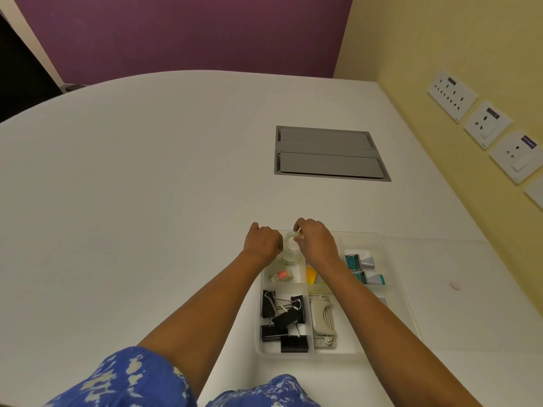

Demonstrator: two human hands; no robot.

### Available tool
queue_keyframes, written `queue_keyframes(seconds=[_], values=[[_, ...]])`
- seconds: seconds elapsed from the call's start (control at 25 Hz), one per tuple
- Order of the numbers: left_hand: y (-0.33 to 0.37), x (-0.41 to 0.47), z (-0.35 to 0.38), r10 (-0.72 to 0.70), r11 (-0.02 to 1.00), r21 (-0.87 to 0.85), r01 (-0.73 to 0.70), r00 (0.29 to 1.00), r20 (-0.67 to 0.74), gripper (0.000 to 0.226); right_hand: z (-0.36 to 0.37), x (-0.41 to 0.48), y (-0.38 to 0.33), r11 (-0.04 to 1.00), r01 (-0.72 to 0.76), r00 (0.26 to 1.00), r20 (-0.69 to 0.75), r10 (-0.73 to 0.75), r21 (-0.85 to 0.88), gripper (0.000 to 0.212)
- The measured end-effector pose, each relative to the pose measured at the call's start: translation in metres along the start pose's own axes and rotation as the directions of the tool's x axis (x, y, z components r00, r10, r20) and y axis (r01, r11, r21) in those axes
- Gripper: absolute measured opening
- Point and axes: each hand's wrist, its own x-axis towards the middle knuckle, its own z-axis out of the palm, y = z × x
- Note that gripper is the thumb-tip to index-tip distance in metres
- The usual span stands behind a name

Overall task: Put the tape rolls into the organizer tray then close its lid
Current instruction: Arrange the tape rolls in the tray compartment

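Observation:
A clear plastic organizer tray with several compartments lies on the white table near me. Its lid is not something I can make out. Over the tray's far-left compartment my right hand pinches a clear tape roll at its top. My left hand is closed beside the roll on its left; whether it touches the roll I cannot tell. Below the held roll a second clear roll lies in that compartment, and a small roll with a red label rests at its near end.
Black binder clips, a beige stapler, teal stamps and a yellow item fill other compartments. A grey cable hatch is set into the table beyond. Wall sockets line the yellow wall at right.

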Motion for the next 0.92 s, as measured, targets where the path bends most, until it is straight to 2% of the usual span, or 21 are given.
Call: queue_keyframes(seconds=[0.08,0.16,0.28,0.48,0.56,0.64,0.76,0.92], values=[[0.003,0.000,-0.004,-0.007,0.982,-0.187,0.020,0.997,0.072,0.030,-0.003,0.001,0.001,0.999,-0.028,0.999,-0.023,0.029,0.022,0.020],[0.005,-0.001,-0.008,0.007,0.942,-0.329,0.065,0.977,0.214,0.041,-0.007,0.002,0.003,0.998,-0.052,0.997,-0.051,0.054,0.047,0.020],[0.007,-0.003,-0.008,0.073,0.970,-0.243,0.021,0.925,0.373,0.044,-0.010,0.002,0.002,0.996,-0.052,0.997,-0.055,0.056,0.066,0.020],[0.008,0.000,-0.009,0.117,0.973,-0.230,-0.015,0.892,0.437,0.031,-0.007,0.002,-0.003,0.997,-0.041,0.999,-0.004,0.041,0.059,0.020],[0.009,-0.001,-0.010,0.116,0.969,-0.246,-0.008,0.897,0.427,0.031,-0.006,0.003,-0.004,0.999,-0.030,0.999,0.039,0.029,0.019,0.020],[0.007,0.001,-0.007,0.100,0.972,-0.235,-0.015,0.930,0.354,0.030,-0.005,0.003,-0.004,1.000,-0.017,0.997,0.073,0.019,-0.024,0.021],[0.006,0.001,0.000,0.065,0.997,-0.055,-0.055,0.977,0.201,0.030,-0.004,0.003,-0.002,0.998,-0.008,0.995,0.102,0.014,-0.063,0.023],[0.001,0.001,0.015,0.047,0.974,0.217,-0.072,0.992,0.119,0.027,-0.003,0.002,-0.001,0.995,0.020,0.989,0.147,-0.006,-0.094,0.024]])
